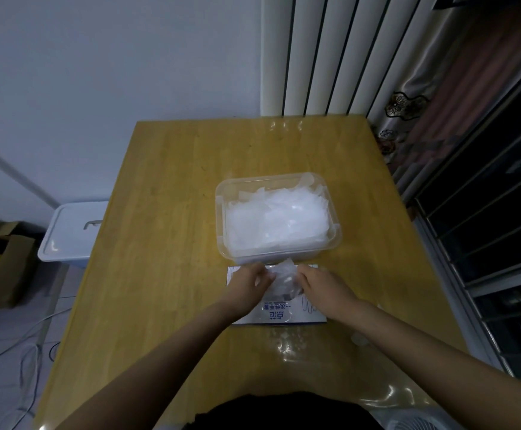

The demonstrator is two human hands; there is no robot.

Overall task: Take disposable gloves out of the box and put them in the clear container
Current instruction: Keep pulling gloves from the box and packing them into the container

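The left hand and right hand, close together, pinch a glove wad above the box. The container, holding gloves, stands just behind it, toward the table's right edge.

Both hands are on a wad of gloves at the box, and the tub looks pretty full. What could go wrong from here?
The clear container is already heaped, and the gloves inside poke past its far rim, so more could spill onto the table. The left grip and right grip pinch a loose wad of gloves above the box; thin sheets may slip free, or the pull may drag the box along.
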